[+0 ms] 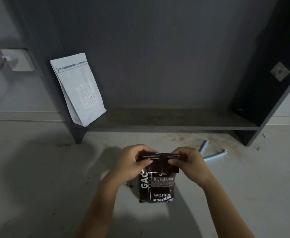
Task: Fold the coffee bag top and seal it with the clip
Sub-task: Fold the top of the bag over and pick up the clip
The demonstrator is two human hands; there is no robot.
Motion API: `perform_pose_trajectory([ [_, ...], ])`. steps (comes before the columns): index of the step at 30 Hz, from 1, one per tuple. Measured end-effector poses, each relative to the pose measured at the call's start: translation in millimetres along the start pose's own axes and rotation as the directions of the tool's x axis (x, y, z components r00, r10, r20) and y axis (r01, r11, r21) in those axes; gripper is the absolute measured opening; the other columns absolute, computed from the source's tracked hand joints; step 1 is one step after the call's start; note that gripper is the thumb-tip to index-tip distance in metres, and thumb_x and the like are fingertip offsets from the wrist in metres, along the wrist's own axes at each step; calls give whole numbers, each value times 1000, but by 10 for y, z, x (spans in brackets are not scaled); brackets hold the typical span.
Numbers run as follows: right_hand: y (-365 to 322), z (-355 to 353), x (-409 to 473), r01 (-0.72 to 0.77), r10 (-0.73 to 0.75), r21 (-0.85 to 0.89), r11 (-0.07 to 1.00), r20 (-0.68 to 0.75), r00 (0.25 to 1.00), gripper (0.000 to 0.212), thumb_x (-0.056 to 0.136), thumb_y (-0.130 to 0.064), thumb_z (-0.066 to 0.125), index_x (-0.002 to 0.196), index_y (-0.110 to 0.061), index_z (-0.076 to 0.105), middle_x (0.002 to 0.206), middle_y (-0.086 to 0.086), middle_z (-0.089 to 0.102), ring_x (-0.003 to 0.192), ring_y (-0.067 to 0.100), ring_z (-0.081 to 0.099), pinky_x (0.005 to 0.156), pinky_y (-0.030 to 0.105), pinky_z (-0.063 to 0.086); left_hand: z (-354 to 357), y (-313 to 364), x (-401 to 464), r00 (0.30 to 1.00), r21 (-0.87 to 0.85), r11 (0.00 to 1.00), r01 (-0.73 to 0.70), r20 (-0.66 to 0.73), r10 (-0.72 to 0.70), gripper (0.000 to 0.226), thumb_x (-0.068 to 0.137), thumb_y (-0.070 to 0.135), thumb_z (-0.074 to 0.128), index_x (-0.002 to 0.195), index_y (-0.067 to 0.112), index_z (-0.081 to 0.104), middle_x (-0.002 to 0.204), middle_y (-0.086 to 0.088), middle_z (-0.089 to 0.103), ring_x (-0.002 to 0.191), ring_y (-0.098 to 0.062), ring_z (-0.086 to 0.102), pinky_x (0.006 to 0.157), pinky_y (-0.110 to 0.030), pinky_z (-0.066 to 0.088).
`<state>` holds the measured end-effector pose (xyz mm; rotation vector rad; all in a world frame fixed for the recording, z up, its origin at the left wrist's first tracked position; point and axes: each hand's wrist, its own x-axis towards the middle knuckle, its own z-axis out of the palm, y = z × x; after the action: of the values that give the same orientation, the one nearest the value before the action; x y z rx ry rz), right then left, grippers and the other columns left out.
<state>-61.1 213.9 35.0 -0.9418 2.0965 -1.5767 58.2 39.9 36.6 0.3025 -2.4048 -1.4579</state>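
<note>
A dark brown coffee bag with white lettering stands upright on the pale table, in the lower middle of the head view. Its top is bent over into a flat band. My left hand pinches the left end of that band and my right hand pinches the right end, thumbs toward me. Two pale blue sealing clips lie on the table just beyond my right hand, apart from both hands.
A white coffee bag leans at the left end of a dark low shelf against the dark back panel. A wall socket with a red cable is at the far left. The table shows brown stains near the shelf.
</note>
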Motion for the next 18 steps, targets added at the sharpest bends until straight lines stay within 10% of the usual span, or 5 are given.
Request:
perform_pose_trajectory([
  [6,-26,113,13,14,-33,-148,989,-132,991,36,74,1,69,57,-29,59,57,-7,64,56,15,62,59,39,57,208,-51,8,973,-67,994,-89,-217,73,31,78,7,72,82,37,65,84,11,72,82,-7,69,73,-26,57],
  [11,-128,169,-16,111,-109,26,993,-74,991,25,75,-9,72,87,-30,68,77,-10,71,74,1,66,66,13,52,462,-76,50,912,-189,980,-68,-410,-15,40,77,-6,66,70,33,63,74,9,72,72,-4,67,65,-11,51],
  [18,-86,363,14,149,-131,42,988,-280,951,34,69,-3,75,55,-31,63,55,-15,66,56,3,61,52,14,49,369,-84,20,930,-191,972,-139,-362,62,28,78,9,69,75,37,68,79,14,74,74,-7,70,67,-16,54],
])
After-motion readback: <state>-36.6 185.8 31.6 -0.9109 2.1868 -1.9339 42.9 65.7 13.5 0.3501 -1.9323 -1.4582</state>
